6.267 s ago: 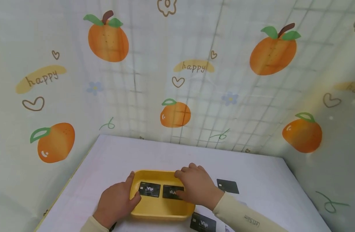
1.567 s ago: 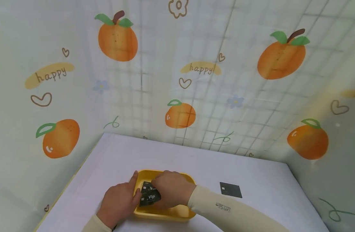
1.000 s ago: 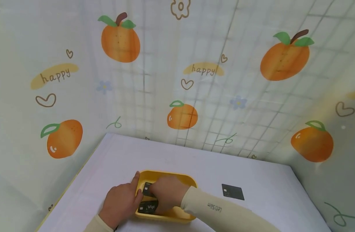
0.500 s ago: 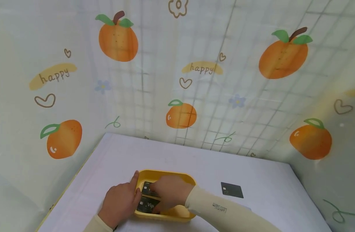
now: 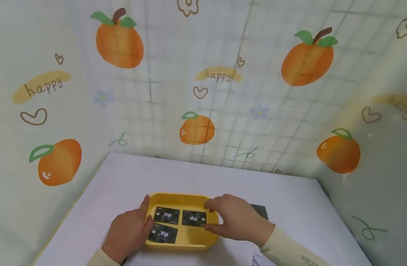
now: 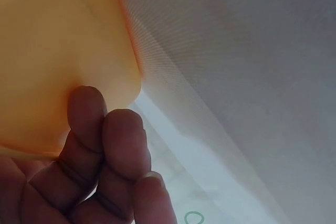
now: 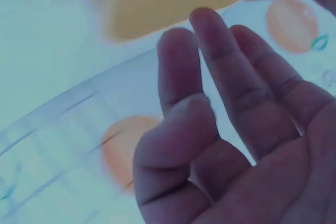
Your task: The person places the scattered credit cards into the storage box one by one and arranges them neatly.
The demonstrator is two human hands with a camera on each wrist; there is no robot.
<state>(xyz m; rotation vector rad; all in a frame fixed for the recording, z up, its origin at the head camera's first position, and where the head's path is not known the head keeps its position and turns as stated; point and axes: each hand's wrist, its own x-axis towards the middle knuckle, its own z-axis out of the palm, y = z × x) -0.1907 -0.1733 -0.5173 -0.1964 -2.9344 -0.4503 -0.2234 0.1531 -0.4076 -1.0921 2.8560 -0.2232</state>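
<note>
While my left hand [image 5: 128,232] grips the shallow yellow plastic tray [image 5: 180,245] and my right hand [image 5: 238,221] hovers loose-fingered beside it, a nudge could scatter its black VIP cards [image 5: 167,215].

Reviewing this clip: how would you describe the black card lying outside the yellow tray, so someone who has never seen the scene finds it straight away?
Start at the yellow tray near the front of the white table. Look just past its right end, behind the right hand, where a black card lies flat on the cloth, partly hidden. Unlike the three Vip cards inside the tray, it shows no lettering.
</note>
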